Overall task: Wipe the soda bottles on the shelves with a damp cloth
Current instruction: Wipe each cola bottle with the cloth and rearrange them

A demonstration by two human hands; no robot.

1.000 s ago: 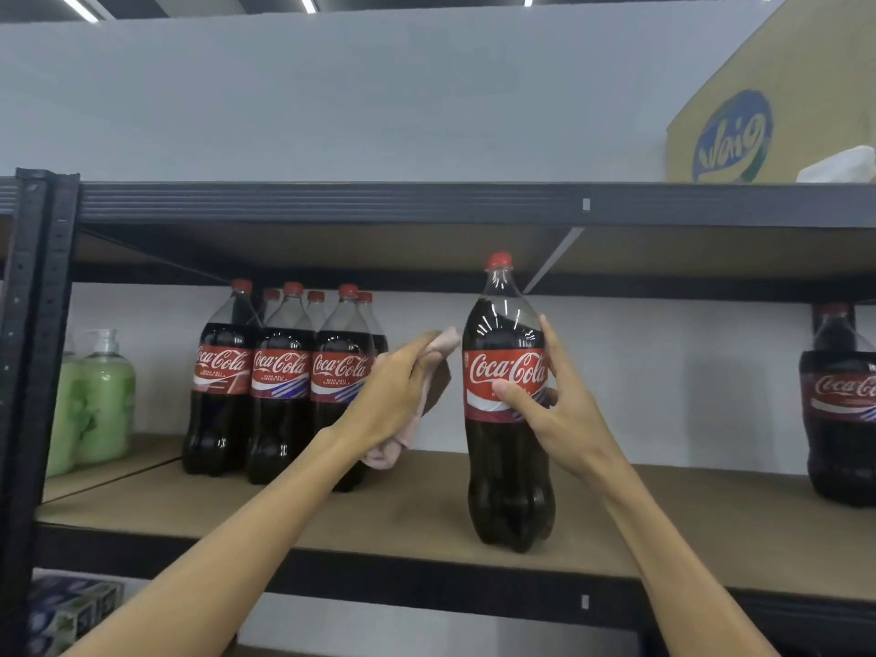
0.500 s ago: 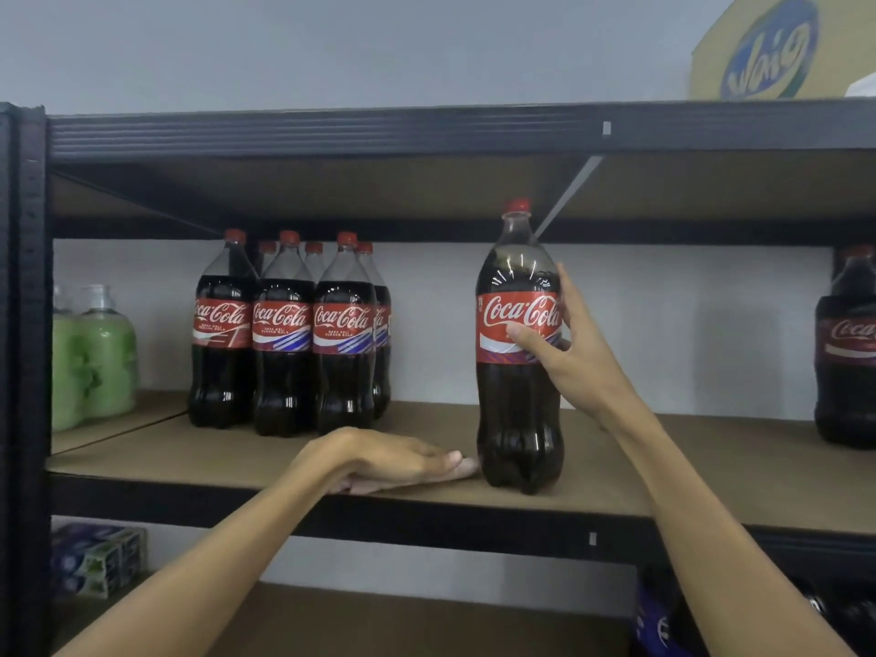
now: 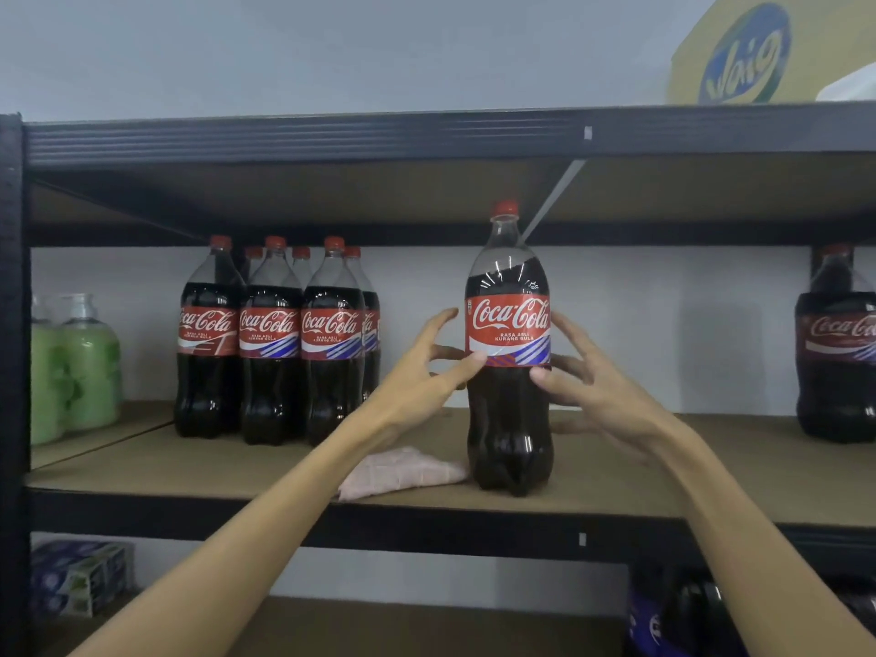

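- At the left edge of the frame, green soap bottles [image 3: 80, 367] stand at the back of the shelf board [image 3: 189, 462]. A blue-and-white pack [image 3: 80, 578] sits on the level below them.
- Just right of the soap, a cluster of cola bottles [image 3: 270, 343] with red caps stands upright. They are packed tightly in two rows.
- Your left hand [image 3: 426, 372] is in the middle of the frame with its fingers spread and straight. It grips nothing. The thumb tip touches the lower edge of the label on the lone bottle.
- Below that hand, the pink cloth [image 3: 403, 471] lies flat on the board near the front edge. Its right end touches the foot of the lone bottle, and neither hand is on it.
- The lone cola bottle [image 3: 509, 324] stands upright at centre right, well apart from the cluster.
- Your right hand [image 3: 602, 386] is also spread open. Its thumb rests on the bottle just under the label and its fingers fan out beside the bottle, not wrapped round it.
- At the right edge, another cola bottle [image 3: 836, 353] stands partly cut off.
- In the upper right, a yellow box [image 3: 749, 54] with a blue logo sits on the top shelf.
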